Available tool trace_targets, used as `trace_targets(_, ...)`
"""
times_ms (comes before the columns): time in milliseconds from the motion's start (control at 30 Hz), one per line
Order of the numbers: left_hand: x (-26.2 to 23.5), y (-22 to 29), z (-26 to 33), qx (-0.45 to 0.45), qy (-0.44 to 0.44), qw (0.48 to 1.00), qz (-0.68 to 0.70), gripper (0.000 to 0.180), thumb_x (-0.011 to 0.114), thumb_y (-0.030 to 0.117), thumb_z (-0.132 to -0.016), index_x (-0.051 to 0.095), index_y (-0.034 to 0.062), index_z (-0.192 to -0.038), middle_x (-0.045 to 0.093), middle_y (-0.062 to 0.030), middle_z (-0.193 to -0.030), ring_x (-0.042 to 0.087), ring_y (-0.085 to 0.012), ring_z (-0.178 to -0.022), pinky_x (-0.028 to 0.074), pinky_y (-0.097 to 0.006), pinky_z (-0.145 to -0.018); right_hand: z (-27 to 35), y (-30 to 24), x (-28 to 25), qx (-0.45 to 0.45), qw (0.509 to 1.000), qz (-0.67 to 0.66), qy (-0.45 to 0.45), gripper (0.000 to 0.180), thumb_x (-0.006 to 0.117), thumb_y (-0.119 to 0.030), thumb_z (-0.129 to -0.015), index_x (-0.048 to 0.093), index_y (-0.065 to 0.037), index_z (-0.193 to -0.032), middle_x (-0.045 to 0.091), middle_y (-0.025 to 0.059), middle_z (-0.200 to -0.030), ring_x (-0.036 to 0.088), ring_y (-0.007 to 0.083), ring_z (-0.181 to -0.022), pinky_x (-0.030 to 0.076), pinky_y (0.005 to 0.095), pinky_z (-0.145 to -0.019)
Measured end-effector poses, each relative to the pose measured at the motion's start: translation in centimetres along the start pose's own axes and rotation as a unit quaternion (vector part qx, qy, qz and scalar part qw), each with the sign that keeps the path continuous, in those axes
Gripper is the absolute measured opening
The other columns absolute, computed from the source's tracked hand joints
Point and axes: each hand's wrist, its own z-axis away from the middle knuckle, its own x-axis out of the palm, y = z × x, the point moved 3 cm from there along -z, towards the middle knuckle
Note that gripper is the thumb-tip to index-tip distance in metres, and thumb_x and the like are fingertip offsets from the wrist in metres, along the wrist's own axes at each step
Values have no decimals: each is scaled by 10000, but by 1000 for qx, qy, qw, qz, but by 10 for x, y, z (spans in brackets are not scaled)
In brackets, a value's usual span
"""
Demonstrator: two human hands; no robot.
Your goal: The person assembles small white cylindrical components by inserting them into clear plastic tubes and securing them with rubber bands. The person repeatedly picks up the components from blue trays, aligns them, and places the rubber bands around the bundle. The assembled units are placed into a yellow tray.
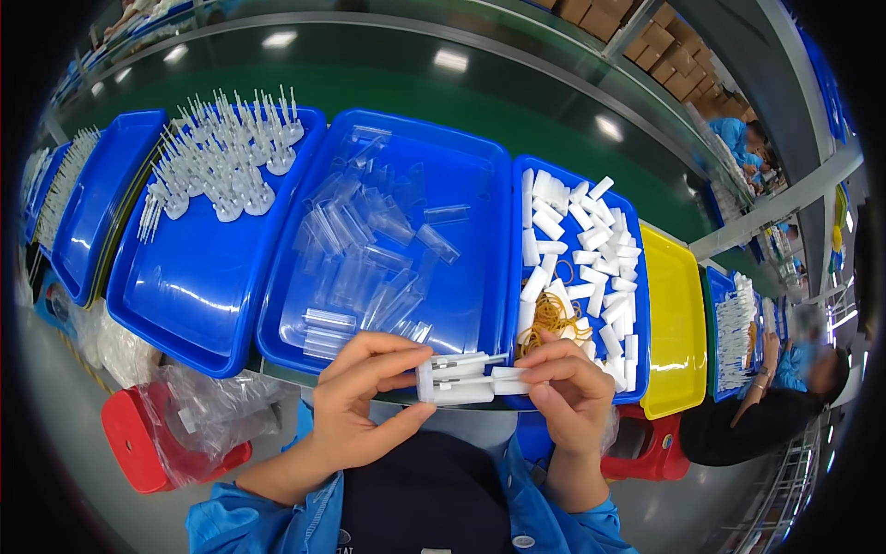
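Observation:
In front of my chest, my left hand (358, 406) grips a white plastic piece (454, 391) by its flat base, thumb below and fingers above. Several slim parallel rods run from that base toward the right. My right hand (570, 397) pinches a small white block (508, 380) between thumb and fingertips, up against the rod ends. Whether the block is around the rods or only touching them, I cannot tell. Just beyond the right fingertips lie tan rubber bands (556, 319) and many loose white blocks (600, 235) in a blue tray (519, 222).
Clear plastic sleeves (355, 231) fill a middle blue tray (461, 305). White rod pieces (217, 157) stand in the left blue tray (185, 295). A yellow tray (672, 323) is at right. Red stools (138, 439) stand below, one under plastic bags (217, 415). Another person (784, 379) sits far right.

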Motion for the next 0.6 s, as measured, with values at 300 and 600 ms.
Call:
trace_targets(300, 5, -5, 0, 11, -17, 998, -51, 470, 765, -17, -758, 623, -42, -1205, 560, -150, -1160, 636, -225, -1042, 592, -322, -861, -4, -10, 10, -9, 999, 45, -15, 219, 748, -26, -715, 721, -20, -933, 701, 110, -976, 652, 196, -929, 268, 439, -1081)
trace_targets(600, 9, -1, -1, 0, -44, 996, -76, 456, 768, 1, -763, 632, -40, -1196, 572, -150, -1153, 650, -227, -1008, 600, -312, -819, -4, -26, 25, -86, 977, 187, -49, 172, 746, -45, -717, 728, -50, -887, 721, 104, -937, 680, 194, -901, 259, 483, -1100)
